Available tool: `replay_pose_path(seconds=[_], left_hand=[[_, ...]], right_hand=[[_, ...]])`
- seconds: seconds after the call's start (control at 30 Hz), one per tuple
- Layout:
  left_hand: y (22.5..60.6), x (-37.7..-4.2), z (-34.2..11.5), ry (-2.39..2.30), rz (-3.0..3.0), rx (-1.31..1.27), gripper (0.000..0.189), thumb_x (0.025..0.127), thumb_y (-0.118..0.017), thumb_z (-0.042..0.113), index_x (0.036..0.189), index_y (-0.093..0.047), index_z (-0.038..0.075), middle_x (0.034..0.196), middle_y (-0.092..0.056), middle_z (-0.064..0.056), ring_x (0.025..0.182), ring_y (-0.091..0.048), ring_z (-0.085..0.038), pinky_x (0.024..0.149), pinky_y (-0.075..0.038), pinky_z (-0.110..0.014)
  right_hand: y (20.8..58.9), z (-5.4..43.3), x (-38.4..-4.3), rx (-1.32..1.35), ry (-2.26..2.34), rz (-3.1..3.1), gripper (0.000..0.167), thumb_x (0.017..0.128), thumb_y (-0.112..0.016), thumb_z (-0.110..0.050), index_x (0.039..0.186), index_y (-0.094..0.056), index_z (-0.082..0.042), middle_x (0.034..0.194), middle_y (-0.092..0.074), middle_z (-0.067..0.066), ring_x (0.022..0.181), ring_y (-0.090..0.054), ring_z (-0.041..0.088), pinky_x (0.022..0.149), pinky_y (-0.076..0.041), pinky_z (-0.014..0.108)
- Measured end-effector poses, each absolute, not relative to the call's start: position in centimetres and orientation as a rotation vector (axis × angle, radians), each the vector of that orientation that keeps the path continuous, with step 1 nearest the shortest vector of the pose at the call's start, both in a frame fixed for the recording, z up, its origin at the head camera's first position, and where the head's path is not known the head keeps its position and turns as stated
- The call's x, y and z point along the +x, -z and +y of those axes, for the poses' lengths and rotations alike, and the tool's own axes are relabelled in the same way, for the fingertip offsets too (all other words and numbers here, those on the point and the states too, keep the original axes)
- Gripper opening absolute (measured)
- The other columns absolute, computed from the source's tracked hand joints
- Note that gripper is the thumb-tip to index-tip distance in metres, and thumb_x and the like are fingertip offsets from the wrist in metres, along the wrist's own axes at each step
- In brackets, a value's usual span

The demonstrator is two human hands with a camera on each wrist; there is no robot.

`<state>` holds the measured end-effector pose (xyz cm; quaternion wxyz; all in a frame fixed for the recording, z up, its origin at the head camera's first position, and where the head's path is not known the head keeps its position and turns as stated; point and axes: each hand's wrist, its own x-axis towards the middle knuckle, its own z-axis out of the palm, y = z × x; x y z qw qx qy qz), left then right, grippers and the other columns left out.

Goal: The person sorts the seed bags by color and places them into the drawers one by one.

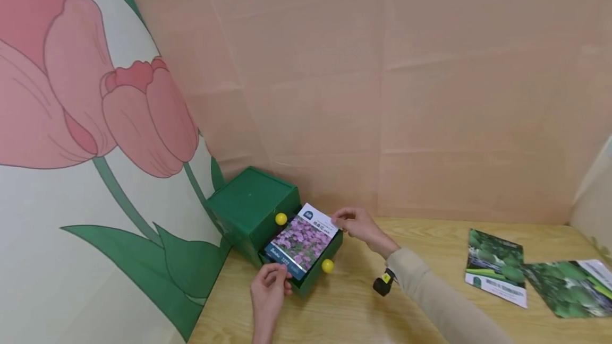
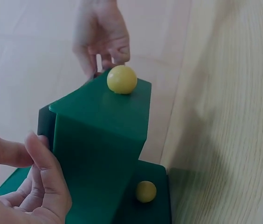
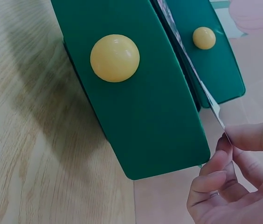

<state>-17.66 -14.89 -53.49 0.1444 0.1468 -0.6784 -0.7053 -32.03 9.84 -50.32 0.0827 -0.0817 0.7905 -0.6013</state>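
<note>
A flat seed packet (image 1: 302, 240) printed with purple flowers lies tilted over the pulled-out lower drawer (image 1: 315, 276) of a small green drawer box (image 1: 253, 198). My right hand (image 1: 360, 227) pinches its white-banded corner between thumb and fingers; in the right wrist view the packet (image 3: 211, 100) appears edge-on beside the drawer front. At the opposite, blue-banded end, my left hand (image 1: 269, 291) has thumb and fingertips on the packet's corner, close to the drawer's side wall. In the left wrist view, the drawer wall (image 2: 94, 163) hides the packet from sight.
Yellow round knobs (image 1: 327, 266) stick out from the drawer fronts. To the right on the wooden table (image 1: 421, 259) lie two green leafy packets, one upright (image 1: 496, 264) and one turned sideways (image 1: 569, 288). A tulip-painted wall (image 1: 143, 200) stands close at the left, a pinkish backdrop behind.
</note>
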Motion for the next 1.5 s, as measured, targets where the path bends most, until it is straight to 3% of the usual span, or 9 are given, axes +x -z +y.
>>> replay_pose_path(seconds=[0.3, 0.63, 1.13, 1.5], left_hand=[[53.6, -18.0, -15.1, 1.989, -1.974, 0.481, 0.012, 0.103, -0.07, 0.005, 0.104, -0.068, -0.007, 0.078, -0.074, -0.011, 0.058, -0.063, -0.014, 0.051, -0.058, -0.023], [53.7, -17.9, -15.0, 1.965, -1.969, 0.501, 0.015, 0.102, -0.072, 0.009, 0.099, -0.07, -0.005, 0.072, -0.072, -0.006, 0.057, -0.064, -0.014, 0.051, -0.058, -0.024], [54.2, -18.1, -15.1, 1.947, -1.888, 0.473, 0.015, 0.101, -0.073, 0.007, 0.095, -0.068, -0.006, 0.067, -0.067, -0.008, 0.053, -0.063, -0.017, 0.049, -0.06, -0.029], [54.8, -18.2, -15.0, 1.922, -1.864, 0.37, 0.011, 0.099, -0.072, 0.0, 0.097, -0.067, -0.01, 0.067, -0.067, -0.012, 0.051, -0.062, -0.014, 0.048, -0.062, -0.031]], right_hand=[[50.1, 9.4, -32.0, -0.287, 1.77, 2.39, 0.018, 0.105, -0.068, -0.02, 0.114, -0.077, -0.008, 0.115, -0.073, 0.01, 0.098, -0.061, 0.023, 0.074, -0.05, 0.032], [50.8, 9.0, -32.3, -0.307, 1.75, 2.449, 0.013, 0.103, -0.071, -0.017, 0.107, -0.079, -0.008, 0.109, -0.075, 0.008, 0.099, -0.063, 0.021, 0.078, -0.051, 0.028], [52.0, 7.9, -32.2, -0.32, 1.776, 2.567, 0.008, 0.099, -0.077, -0.017, 0.097, -0.08, -0.009, 0.095, -0.076, 0.005, 0.087, -0.061, 0.02, 0.064, -0.049, 0.024], [52.4, 7.9, -32.1, -0.294, 1.784, 2.622, 0.012, 0.097, -0.082, -0.021, 0.094, -0.077, -0.01, 0.093, -0.072, 0.004, 0.087, -0.061, 0.021, 0.062, -0.05, 0.023]])
